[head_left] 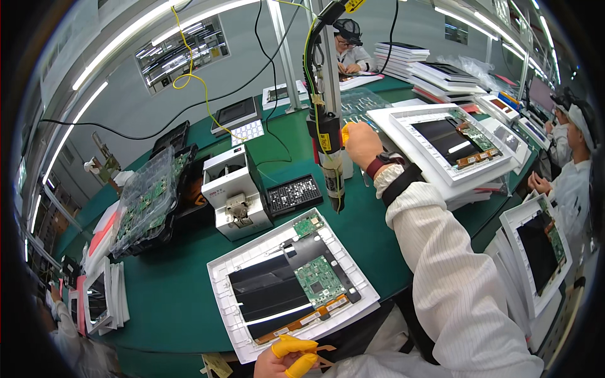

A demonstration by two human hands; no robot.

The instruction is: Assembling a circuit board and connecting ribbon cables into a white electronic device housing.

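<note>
My right hand [364, 146], with a yellow finger cover and a dark wrist strap, is closed at the side of a hanging black electric screwdriver [326, 142]; some of its fingers are hidden behind the tool. The screwdriver hangs tip down over the bench. At the lower edge my left hand [283, 360], in yellow finger covers, pinches brown tweezers [326, 348] with their two prongs apart. Beside it lies a white plastic housing [220, 293], tilted on the green bench. Inside are a black panel [261, 286], a green circuit board [319, 281] and an orange ribbon strip [302, 321].
A screw feeder [236, 195] and a black tray of small parts [294, 195] stand behind the housing. Clear trays of circuit boards [148, 201] are at left. Another housing [454, 142] tops a stack at right. Co-workers sit at the far side [353, 53] and right [570, 164].
</note>
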